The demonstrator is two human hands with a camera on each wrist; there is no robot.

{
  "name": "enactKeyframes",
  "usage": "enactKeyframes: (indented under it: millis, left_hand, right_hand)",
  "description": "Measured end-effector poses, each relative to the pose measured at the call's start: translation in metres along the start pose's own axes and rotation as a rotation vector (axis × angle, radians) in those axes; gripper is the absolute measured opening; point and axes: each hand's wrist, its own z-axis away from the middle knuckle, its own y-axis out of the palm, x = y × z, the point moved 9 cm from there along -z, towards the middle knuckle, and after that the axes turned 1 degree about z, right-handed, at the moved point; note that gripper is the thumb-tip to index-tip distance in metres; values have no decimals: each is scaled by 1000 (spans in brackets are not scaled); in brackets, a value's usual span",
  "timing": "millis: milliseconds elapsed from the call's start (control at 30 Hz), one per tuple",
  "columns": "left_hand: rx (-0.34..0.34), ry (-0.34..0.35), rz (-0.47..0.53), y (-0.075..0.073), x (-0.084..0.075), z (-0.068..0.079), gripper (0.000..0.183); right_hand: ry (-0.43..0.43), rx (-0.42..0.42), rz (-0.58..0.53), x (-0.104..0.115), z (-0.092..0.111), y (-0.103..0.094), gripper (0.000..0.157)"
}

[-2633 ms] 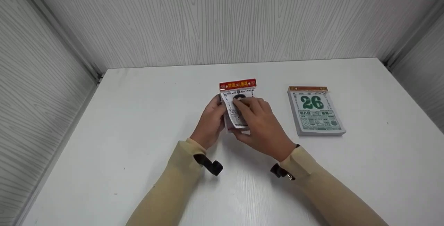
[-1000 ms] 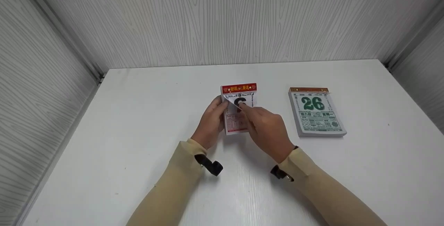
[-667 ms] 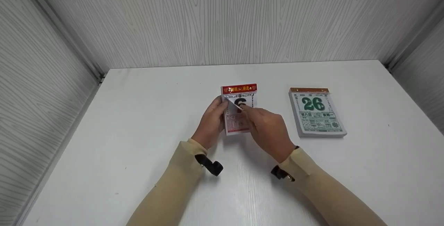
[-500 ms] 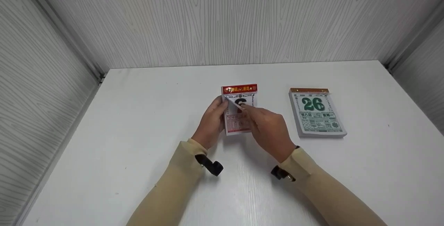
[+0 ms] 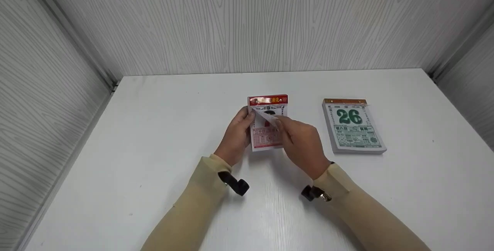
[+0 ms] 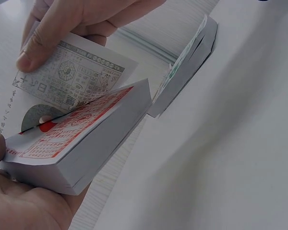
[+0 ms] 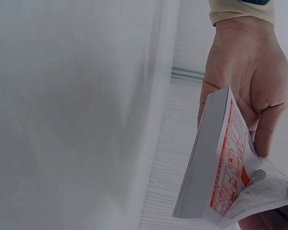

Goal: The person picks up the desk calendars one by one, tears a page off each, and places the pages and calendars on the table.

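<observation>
My left hand [image 5: 233, 139] grips a small tear-off calendar [image 5: 270, 143] by its left side, thumb on the front. The calendar has a red-and-gold header band [image 5: 268, 100] and a thick block of pages. Between thumb and fingers my right hand [image 5: 305, 143] pinches its top sheet [image 6: 86, 72], printed in black. This sheet is lifted and folded up diagonally, still joined near the upper left, by my left thumb. Under it a red-printed page [image 7: 230, 158] lies exposed. In the left wrist view the right thumb presses on the printed side of the sheet.
A larger tear-off calendar [image 5: 353, 125] with a green 26 lies on the white table [image 5: 173, 116] to the right. White wood-grain panels [image 5: 247, 23] stand behind and at both sides. Each wrist wears a black strap with a small camera [image 5: 241, 186].
The black-printed sheet, earlier hanging over the page block, is now folded up, baring the red-printed page. My right hand has most recently drawn slightly right with it. The left hand keeps its hold.
</observation>
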Motion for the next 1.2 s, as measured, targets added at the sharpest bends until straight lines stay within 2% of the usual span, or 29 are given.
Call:
enactKeyframes:
  millis: [467,800,1200]
  left_hand:
    - [-30,-7,24,-3,2,0,42]
    - [-9,-3,46,-1,1,-1,44]
    - [-17,-2,41,-2,0,1,44]
  right_hand:
    - [89,7,-133,-10,-1,0,26]
    - [171,11,-224,-18,0,-1,29]
    - [231,-35,-318,-25,-1,-1,31]
